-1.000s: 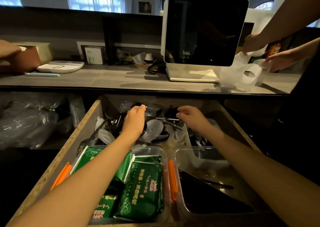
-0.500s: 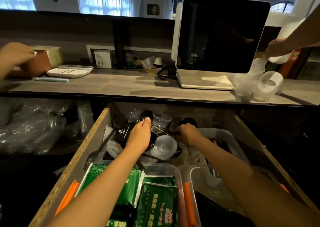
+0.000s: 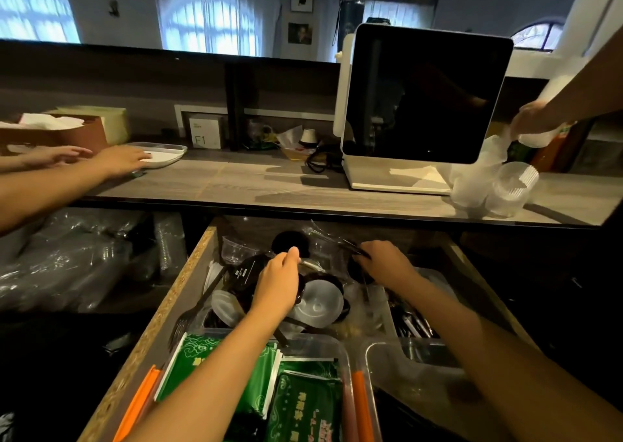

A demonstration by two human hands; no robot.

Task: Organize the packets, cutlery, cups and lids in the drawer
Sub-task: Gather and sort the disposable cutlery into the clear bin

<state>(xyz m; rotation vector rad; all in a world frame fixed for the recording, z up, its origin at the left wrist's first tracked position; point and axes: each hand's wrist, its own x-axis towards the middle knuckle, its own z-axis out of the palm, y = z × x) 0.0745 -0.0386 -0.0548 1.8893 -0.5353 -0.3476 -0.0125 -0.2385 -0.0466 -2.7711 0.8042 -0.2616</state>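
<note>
Green packets (image 3: 305, 404), at least two that I can see, lie in a clear tub with orange clips (image 3: 345, 357) at the near left of the open wooden drawer (image 3: 161, 310), and one black fork (image 3: 199, 301) lies by the left wall. Behind the tub, my left hand (image 3: 278, 285) reaches into a pile of clear lids (image 3: 317, 301) and small clear cups (image 3: 236, 249); I cannot tell if it holds anything. My right hand (image 3: 384, 264) curls round thin black cutlery (image 3: 352, 247), above a second clear tub (image 3: 409, 306) with more dark cutlery inside.

Drawer (image 3: 161, 310) rough chipboard edge; lid (image 3: 317, 301) translucent plastic.
</note>
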